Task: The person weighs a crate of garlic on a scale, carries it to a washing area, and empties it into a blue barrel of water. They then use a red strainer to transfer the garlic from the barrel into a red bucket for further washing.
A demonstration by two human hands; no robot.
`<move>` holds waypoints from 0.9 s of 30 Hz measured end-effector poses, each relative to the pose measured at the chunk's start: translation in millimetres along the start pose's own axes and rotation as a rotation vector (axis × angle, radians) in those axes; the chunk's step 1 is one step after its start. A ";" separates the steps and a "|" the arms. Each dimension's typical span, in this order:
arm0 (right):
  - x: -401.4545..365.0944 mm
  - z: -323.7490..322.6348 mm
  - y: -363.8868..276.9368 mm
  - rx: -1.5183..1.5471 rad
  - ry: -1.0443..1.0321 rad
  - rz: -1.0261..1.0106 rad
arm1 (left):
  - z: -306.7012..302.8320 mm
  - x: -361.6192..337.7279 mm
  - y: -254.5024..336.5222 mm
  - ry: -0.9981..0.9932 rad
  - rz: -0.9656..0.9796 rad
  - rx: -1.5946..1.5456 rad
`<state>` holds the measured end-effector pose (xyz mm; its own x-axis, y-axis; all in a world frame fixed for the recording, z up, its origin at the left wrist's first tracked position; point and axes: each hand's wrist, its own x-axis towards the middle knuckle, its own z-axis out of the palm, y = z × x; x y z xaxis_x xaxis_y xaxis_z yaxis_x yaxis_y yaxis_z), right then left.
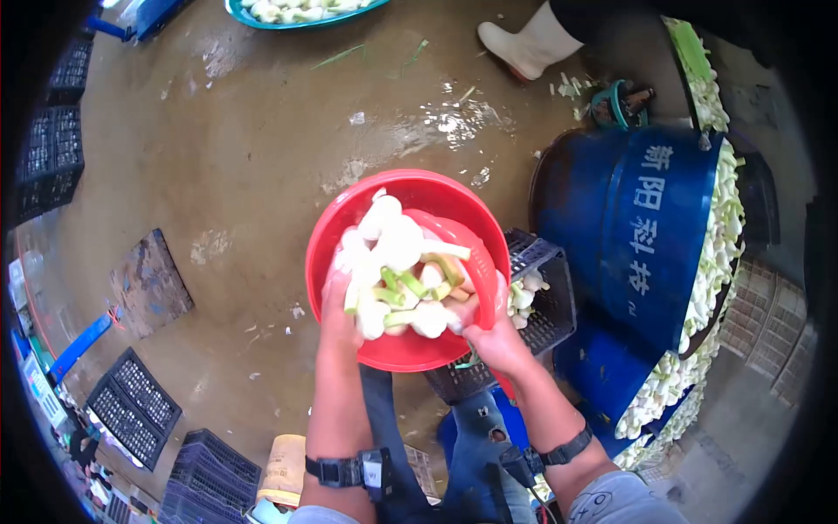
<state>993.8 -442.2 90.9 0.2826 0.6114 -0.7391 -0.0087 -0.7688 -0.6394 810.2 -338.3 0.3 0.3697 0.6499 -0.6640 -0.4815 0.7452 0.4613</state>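
Red basin [342,229], near rim clamped by left hand [336,307] and right hand [494,339] fingers; crate [548,301] right, open floor [236,175] left

Bright daylight, floor glare, fisheye edges

One view, from a head-worn camera; looks forward and steeply down, almost straight onto the wet floor [262,157]; wide fisheye lens, dark round rim at the frame edges, lines bend near the sides; very close on the left hand [336,306] and right hand [496,339], just below centre at the red basin [336,229]; forearms enter from the bottom edge; blue drum [646,227] near, on the right; white boot [526,42] at the top edge marks the far reach.
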 end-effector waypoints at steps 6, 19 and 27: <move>-58.2 -19.7 7.7 0.106 -0.036 0.009 | 64.8 -67.7 27.1 -0.073 0.085 0.155; -230.4 -124.2 74.3 0.255 0.316 0.188 | 129.7 -174.7 -130.9 -0.073 -0.325 0.185; -80.2 -110.1 200.0 -0.305 0.938 0.479 | 96.8 -149.6 -194.4 -0.014 -0.407 0.746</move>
<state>1075.0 -665.6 45.6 0.9321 -0.0492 -0.3589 -0.1113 -0.9817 -0.1543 925.4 -565.9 66.9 0.4128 0.3077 -0.8572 0.3394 0.8214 0.4583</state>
